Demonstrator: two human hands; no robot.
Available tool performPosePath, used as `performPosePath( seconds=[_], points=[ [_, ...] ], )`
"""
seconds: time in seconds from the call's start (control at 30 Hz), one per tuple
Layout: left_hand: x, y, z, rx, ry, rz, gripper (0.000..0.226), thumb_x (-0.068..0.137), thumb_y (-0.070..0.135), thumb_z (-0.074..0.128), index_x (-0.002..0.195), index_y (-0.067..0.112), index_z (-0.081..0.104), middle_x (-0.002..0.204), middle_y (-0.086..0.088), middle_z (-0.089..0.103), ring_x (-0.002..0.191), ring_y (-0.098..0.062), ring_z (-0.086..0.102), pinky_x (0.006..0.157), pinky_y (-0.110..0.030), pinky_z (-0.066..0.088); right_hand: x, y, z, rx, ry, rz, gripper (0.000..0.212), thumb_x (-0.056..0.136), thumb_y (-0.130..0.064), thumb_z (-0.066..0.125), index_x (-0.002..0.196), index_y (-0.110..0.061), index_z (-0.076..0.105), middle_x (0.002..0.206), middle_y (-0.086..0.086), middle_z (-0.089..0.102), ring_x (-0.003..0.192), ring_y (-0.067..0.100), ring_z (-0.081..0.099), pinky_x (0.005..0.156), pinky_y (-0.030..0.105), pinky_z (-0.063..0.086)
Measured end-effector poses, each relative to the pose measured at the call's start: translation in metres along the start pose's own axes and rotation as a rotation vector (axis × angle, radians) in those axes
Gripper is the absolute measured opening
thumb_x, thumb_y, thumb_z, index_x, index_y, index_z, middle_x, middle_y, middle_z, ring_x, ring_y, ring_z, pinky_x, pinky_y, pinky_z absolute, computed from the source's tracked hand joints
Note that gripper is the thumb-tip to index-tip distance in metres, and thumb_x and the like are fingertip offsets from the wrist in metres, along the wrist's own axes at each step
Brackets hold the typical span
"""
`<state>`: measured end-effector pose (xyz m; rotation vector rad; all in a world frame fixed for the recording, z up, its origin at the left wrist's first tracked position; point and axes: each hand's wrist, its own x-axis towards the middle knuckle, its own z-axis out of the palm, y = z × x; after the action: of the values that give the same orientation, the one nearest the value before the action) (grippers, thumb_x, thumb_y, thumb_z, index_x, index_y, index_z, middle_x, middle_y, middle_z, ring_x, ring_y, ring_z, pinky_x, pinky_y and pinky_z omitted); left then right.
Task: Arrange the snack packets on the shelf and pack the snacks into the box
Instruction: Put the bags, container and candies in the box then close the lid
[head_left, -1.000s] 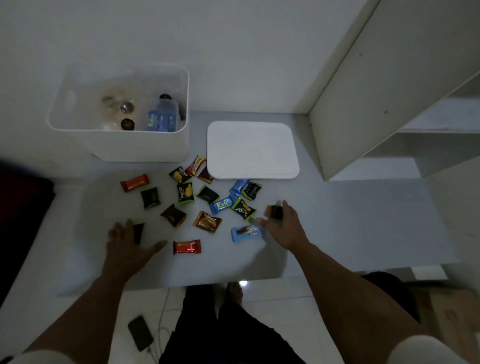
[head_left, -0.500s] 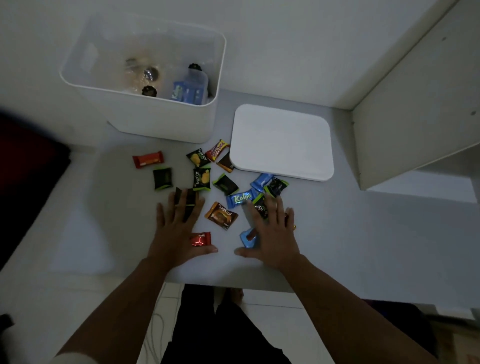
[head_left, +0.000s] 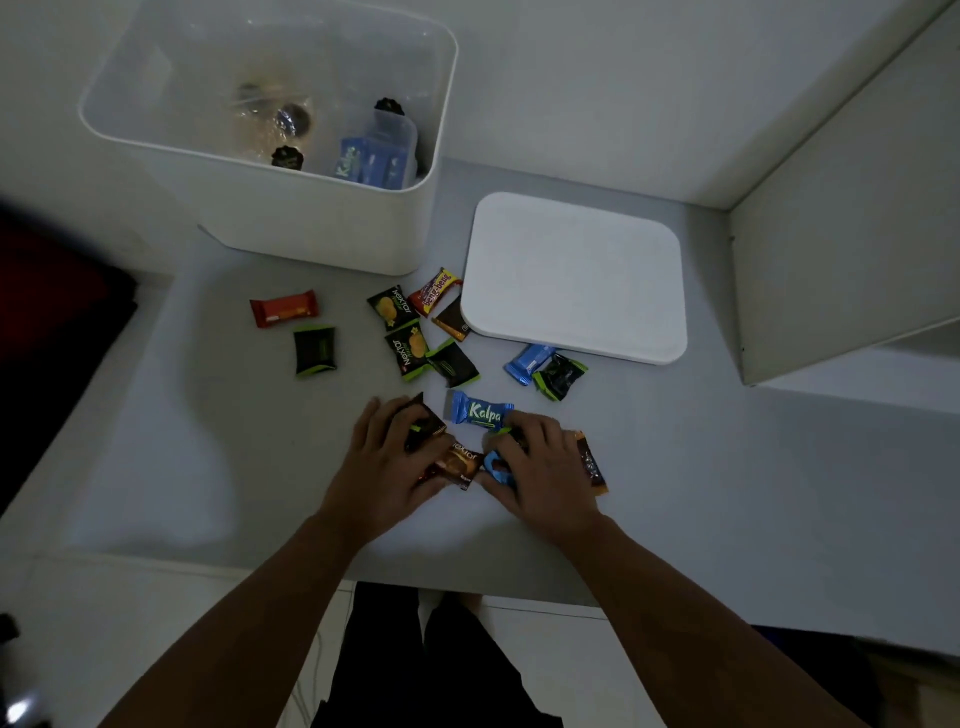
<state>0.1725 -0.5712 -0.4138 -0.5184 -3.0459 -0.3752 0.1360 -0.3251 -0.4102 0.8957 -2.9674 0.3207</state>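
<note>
Several small snack packets lie scattered on the grey surface. My left hand has its fingers curled over a dark brown packet and an orange-brown Nextar packet. My right hand curls over a blue packet, with a brown packet sticking out beside it. A blue Kalpa packet lies just beyond my fingertips. The white box stands at the back left, holding a blue Kalpa pack and a clear bag.
The white lid lies flat right of the box. A red packet and a black-green packet lie apart at the left. The white shelf unit stands at the right. Below the surface's front edge are my legs.
Both hands have drawn together toward the middle, sweeping packets into a cluster. Their fingers went from flat and spread to curled over the packets. The camera has moved closer.
</note>
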Motion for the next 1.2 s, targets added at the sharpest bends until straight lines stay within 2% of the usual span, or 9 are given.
performPosePath(
  seconds=[0.2, 0.33, 0.47, 0.63, 0.73, 0.83, 0.9, 1.0, 1.2],
  points=[
    [-0.001, 0.001, -0.001, 0.021, 0.016, -0.038, 0.026, 0.085, 0.037, 0.066, 0.103, 0.018, 0.065, 0.133, -0.012, 0.054, 0.132, -0.037, 0.045, 0.099, -0.049, 0.037, 0.020, 0.011, -0.003, 0.052, 0.022, -0.047, 0.042, 0.092, -0.058, 0.059, 0.106, -0.019, 0.066, 0.117, 0.009, 0.060, 0.094, 0.024, 0.054, 0.067, 0.033, 0.049],
    [-0.002, 0.001, -0.001, 0.056, 0.017, -0.059, 0.024, 0.093, 0.035, 0.054, 0.102, 0.015, 0.065, 0.134, -0.012, 0.055, 0.126, -0.038, 0.048, 0.091, -0.049, 0.039, 0.020, 0.012, -0.010, 0.141, 0.050, -0.012, 0.037, 0.095, -0.052, 0.059, 0.103, -0.017, 0.065, 0.107, 0.004, 0.062, 0.092, 0.021, 0.055, 0.060, 0.028, 0.045],
    [-0.002, -0.001, -0.003, 0.068, -0.004, -0.074, 0.031, 0.095, 0.035, 0.048, 0.108, 0.013, 0.067, 0.135, -0.010, 0.053, 0.120, -0.037, 0.050, 0.087, -0.046, 0.041, 0.016, 0.013, -0.034, 0.319, 0.106, 0.158, 0.029, 0.097, -0.046, 0.056, 0.114, -0.024, 0.063, 0.104, -0.004, 0.063, 0.093, 0.012, 0.052, 0.061, 0.022, 0.042],
    [-0.011, 0.002, -0.009, 0.007, -0.009, -0.104, 0.033, 0.093, 0.037, 0.046, 0.105, 0.011, 0.064, 0.136, -0.013, 0.051, 0.117, -0.040, 0.051, 0.084, -0.047, 0.043, -0.008, 0.029, -0.050, 0.316, 0.135, 0.431, 0.026, 0.095, -0.049, 0.059, 0.115, -0.033, 0.056, 0.104, -0.009, 0.061, 0.095, 0.015, 0.054, 0.061, 0.032, 0.051],
    [-0.015, 0.006, -0.013, -0.069, -0.057, -0.139, 0.056, 0.083, 0.054, 0.058, 0.121, 0.014, 0.060, 0.141, -0.013, 0.048, 0.128, -0.038, 0.045, 0.093, -0.048, 0.041, -0.026, 0.034, -0.045, 0.229, 0.030, 0.504, 0.052, 0.086, -0.073, 0.053, 0.113, -0.029, 0.057, 0.107, -0.007, 0.056, 0.099, 0.015, 0.050, 0.062, 0.030, 0.051],
    [-0.015, 0.015, -0.015, -0.048, -0.106, -0.155, 0.085, 0.077, 0.068, 0.064, 0.147, 0.023, 0.047, 0.149, -0.012, 0.041, 0.140, -0.037, 0.035, 0.101, -0.050, 0.035, -0.034, 0.034, -0.039, 0.199, -0.076, 0.549, 0.067, 0.078, -0.078, 0.061, 0.125, -0.029, 0.056, 0.117, -0.003, 0.053, 0.107, 0.016, 0.048, 0.068, 0.034, 0.055],
    [-0.013, 0.022, -0.014, 0.011, -0.110, -0.158, 0.077, 0.084, 0.064, 0.059, 0.151, 0.030, 0.042, 0.152, -0.014, 0.040, 0.144, -0.039, 0.032, 0.103, -0.052, 0.032, -0.034, 0.033, -0.035, 0.190, -0.109, 0.596, 0.065, 0.083, -0.072, 0.060, 0.132, -0.030, 0.054, 0.123, -0.001, 0.049, 0.111, 0.019, 0.049, 0.073, 0.037, 0.057],
    [-0.012, 0.031, -0.008, 0.047, -0.059, -0.149, 0.052, 0.092, 0.044, 0.058, 0.142, 0.033, 0.053, 0.151, -0.014, 0.042, 0.143, -0.042, 0.033, 0.107, -0.056, 0.030, -0.033, 0.032, -0.035, 0.192, -0.058, 0.583, 0.045, 0.089, -0.053, 0.064, 0.124, -0.025, 0.060, 0.123, 0.001, 0.046, 0.109, 0.019, 0.051, 0.068, 0.033, 0.056],
    [-0.006, 0.033, -0.002, 0.011, -0.010, -0.173, 0.040, 0.073, 0.014, 0.076, 0.111, 0.021, 0.067, 0.138, -0.013, 0.053, 0.121, -0.039, 0.049, 0.089, -0.052, 0.041, -0.042, 0.035, -0.032, 0.200, -0.080, 0.425, 0.026, 0.085, -0.029, 0.071, 0.105, -0.016, 0.060, 0.106, 0.002, 0.061, 0.094, 0.020, 0.054, 0.065, 0.024, 0.043]
  ],
)
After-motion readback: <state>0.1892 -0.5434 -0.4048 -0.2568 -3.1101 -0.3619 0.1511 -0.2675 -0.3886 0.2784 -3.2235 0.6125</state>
